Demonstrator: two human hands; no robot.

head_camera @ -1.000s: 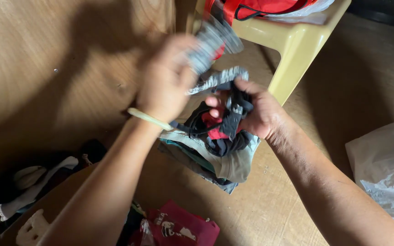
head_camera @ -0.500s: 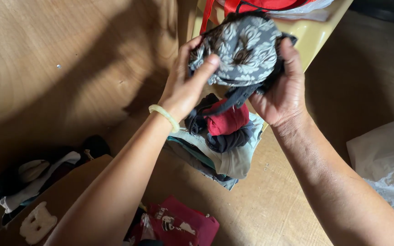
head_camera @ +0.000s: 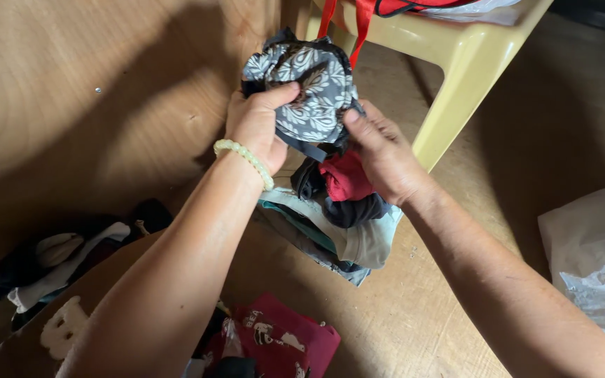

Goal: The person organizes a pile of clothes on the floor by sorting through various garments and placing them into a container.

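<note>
Two hands on one grey flowered bundle (head_camera: 302, 87), held up right above the pile of folded clothes (head_camera: 341, 210) on the wooden floor (head_camera: 414, 315). Left hand (head_camera: 257, 126) gripping its left side, right hand (head_camera: 379, 150) pinching underneath.

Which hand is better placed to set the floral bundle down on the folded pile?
Probably the left hand: it wraps the floral bundle with the thumb across its front, while the right hand only touches its lower edge, just above the folded pile.

Bare floor (head_camera: 106, 105) left; stool leg (head_camera: 449, 105) right
</note>
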